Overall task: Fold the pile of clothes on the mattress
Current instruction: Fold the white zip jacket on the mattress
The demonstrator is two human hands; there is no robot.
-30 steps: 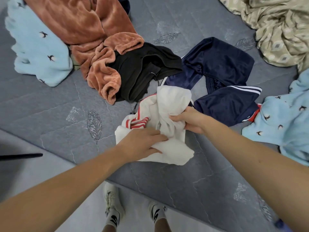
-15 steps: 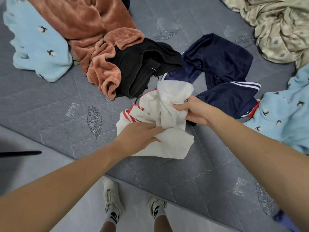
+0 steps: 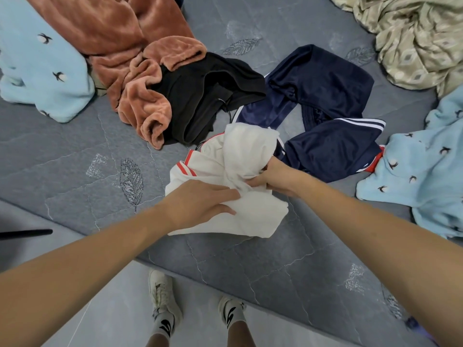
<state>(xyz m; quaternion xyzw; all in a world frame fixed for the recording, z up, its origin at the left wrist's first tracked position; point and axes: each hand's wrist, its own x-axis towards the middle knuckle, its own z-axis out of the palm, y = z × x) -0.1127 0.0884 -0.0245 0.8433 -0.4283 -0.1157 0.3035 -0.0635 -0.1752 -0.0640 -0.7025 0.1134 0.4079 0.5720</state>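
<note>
Mattress (image 3: 75, 156): grey, quilted, leaf motifs stitched in; near edge running across the bottom, pale floor (image 3: 105, 316) beyond
Left fingers (image 3: 223, 194): fairly straight and together, pressed flat on the white garment
Left hand (image 3: 198, 204): palm down on the garment's near half
Right fingers (image 3: 255, 182): curled, pinching a bunched fold of the white cloth
Right hand (image 3: 278, 176): at the garment's right side, just beside the navy piece
White garment (image 3: 240, 156): crumpled, red-striped trim at its left, lying close to the mattress's near edge, middle
Navy garment (image 3: 328, 116): white stripes, touching the white one behind and to the right
Black garment (image 3: 200, 101): behind, partly under the rust fleece (image 3: 140, 61)
Light-blue fleeces: far-left edge (image 3: 42, 68) and right edge (image 3: 426, 169)
Beige sheet (image 3: 413, 38): far-right corner
Shoes (image 3: 162, 296): on the floor
</note>
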